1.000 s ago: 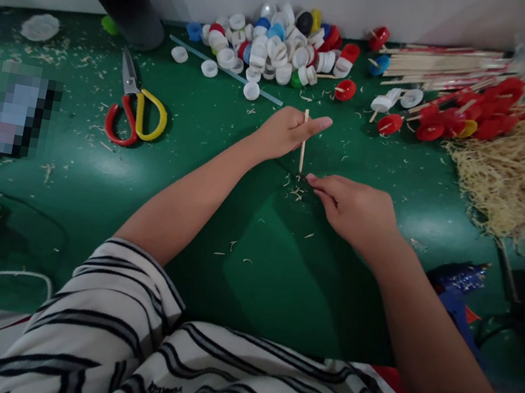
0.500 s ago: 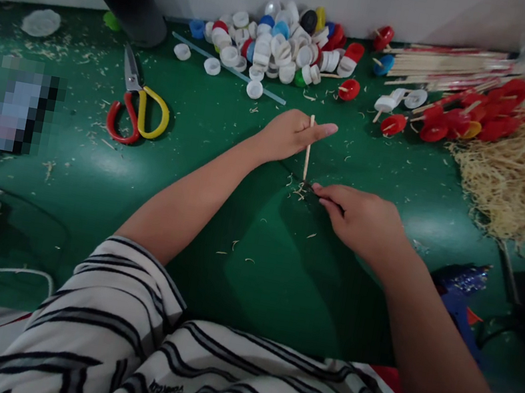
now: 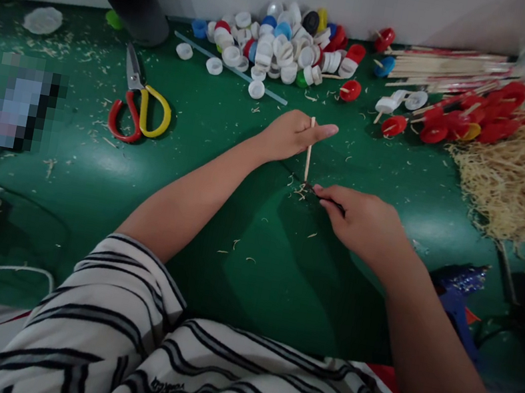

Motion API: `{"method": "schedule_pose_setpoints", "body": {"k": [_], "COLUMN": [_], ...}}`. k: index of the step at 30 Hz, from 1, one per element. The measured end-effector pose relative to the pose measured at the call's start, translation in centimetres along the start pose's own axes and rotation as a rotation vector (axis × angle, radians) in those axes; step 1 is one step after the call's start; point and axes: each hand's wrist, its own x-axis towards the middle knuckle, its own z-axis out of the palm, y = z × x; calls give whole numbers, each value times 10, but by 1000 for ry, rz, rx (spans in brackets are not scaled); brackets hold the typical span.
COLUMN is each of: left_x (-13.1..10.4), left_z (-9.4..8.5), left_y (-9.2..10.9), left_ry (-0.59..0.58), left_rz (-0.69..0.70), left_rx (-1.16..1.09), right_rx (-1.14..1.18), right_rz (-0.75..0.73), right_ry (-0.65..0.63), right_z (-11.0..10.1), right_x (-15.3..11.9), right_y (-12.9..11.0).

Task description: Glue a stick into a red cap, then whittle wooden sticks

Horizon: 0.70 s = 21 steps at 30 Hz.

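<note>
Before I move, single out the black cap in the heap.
The black cap sits near the back of the heap, just left of the yellow cap in the picture; no other cap there shows black.

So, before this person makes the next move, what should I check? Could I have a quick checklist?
1. Left grip holding the stick: ok.
2. Right grip holding the thin dark tool: ok.
3. Tool actually touching the stick's near end: cannot tell; it's very close.
4. Area there free of shavings: not ok, several lie there.
5. Scissors away from both grips: ok, off to the left.
6. Tool's edge sharp: cannot tell; too small.
</note>
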Motion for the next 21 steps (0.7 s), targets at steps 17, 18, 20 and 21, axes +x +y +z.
{"method": "schedule_pose_setpoints", "body": {"k": [17,18,20,21], "left_x": [-4,-3,-2,-2], "left_z": [13,10,3,0], "left_y": [14,21,36,43], "left_ry": [373,431,497,513], "left_rz": [269,279,329,352], "left_rx": [-34,-59,-76,-87], "right_rx": [-181,-177,-153,-138], "right_rz": [-10,-8,-10,-10], "right_ry": [-3,-7,-14,-12], "right_z": [-5,-5,-4,-2], "right_x": [-7,-8,-8,-8], "right_y": [-17,-17,-16,-14]}}
